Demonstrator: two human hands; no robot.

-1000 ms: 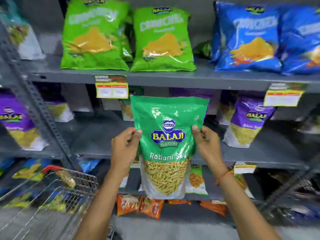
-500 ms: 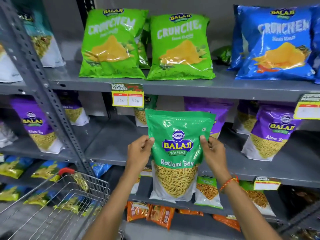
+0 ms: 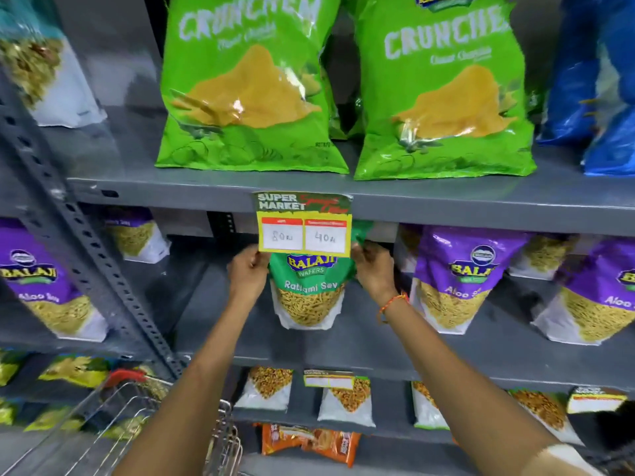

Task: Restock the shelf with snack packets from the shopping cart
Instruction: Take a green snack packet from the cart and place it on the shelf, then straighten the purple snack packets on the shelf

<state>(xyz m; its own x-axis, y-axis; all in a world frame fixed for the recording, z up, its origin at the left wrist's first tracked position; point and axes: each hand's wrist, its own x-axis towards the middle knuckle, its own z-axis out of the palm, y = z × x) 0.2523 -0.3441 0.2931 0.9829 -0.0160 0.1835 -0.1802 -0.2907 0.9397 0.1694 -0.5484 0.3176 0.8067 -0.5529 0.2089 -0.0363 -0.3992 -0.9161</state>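
While both arms reach forward and up from the bottom of the view, the left hand (image 3: pixel 248 273) and the right hand (image 3: pixel 372 269) are each closed on an upper side edge of one green snack packet (image 3: pixel 309 293), holding it upright between them over the grey middle shelf (image 3: pixel 343 341); its base sits at or just above the shelf surface, and the view does not settle which. Its front reads "BALAJI WAFERS" and "Ratlami Sev", with a clear window of yellow strands below. A yellow price tag (image 3: pixel 304 223) hanging from the shelf above covers the packet's top; it reads "SUPER MARKET", with what looks like "80" and "40" handwritten in two white boxes. An orange thread bracelet (image 3: pixel 391 304) circles the right wrist. Around the held packet stand purple packets (image 3: pixel 462 280) marked "BALAJI" and "Aloo Sev": at least two to the left and at least three to the right, some cut off or blurred. On the upper shelf, two large green bags (image 3: pixel 249 91) printed "CRUNCHEM" or similar stand side by side, with blue bags (image 3: pixel 598 84) at the right edge. Below, four small white-bottomed packets (image 3: pixel 347 403) line the lower shelf. A wire shopping cart (image 3: pixel 113 410) with a red handle sits at lower left.
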